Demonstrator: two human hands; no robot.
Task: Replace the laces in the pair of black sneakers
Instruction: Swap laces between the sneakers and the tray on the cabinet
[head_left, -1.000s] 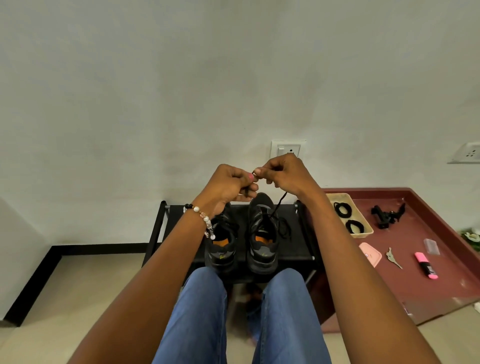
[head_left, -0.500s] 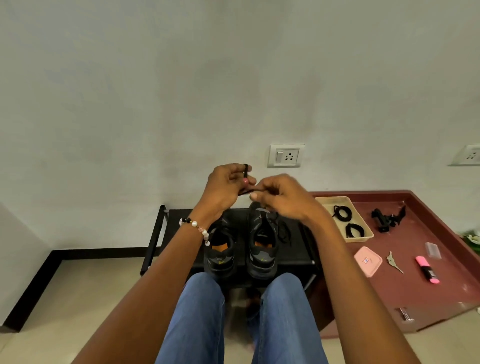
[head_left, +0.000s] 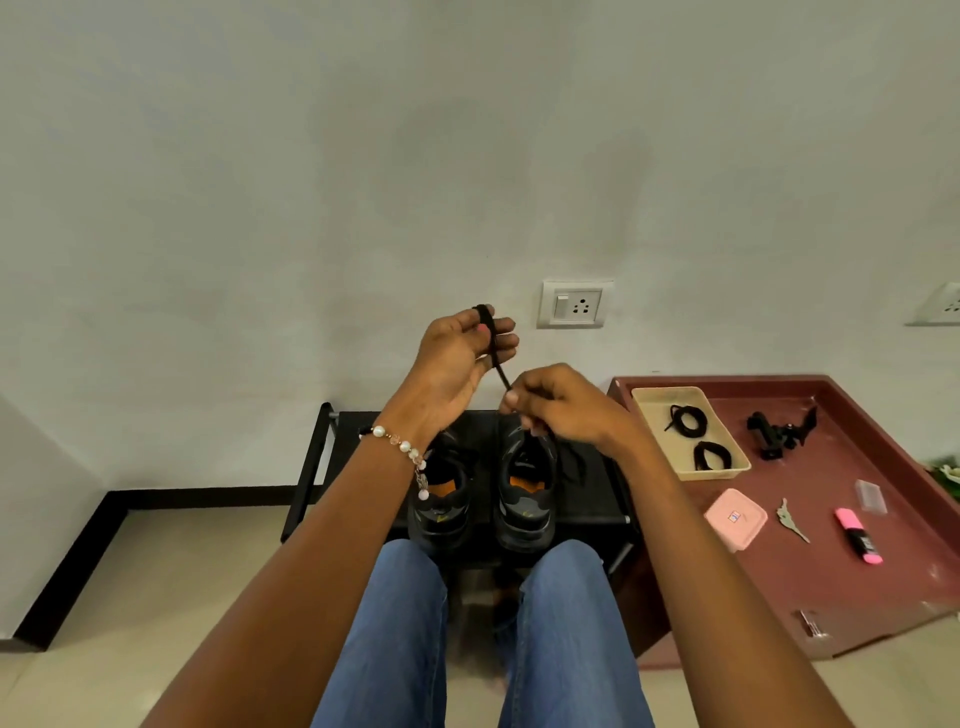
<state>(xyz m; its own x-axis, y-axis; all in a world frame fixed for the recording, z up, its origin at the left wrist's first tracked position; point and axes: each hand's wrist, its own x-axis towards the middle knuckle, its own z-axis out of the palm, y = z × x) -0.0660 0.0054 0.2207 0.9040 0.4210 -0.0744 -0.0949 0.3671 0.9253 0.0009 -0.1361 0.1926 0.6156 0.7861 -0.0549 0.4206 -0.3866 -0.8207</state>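
The black lace (head_left: 493, 353) looks light, limp and thin, so it is best pinched close to its tip. The left hand (head_left: 457, 358) has it wound round its fingers above the sneakers (head_left: 483, 499); the right hand (head_left: 556, 405) pinches it lower down
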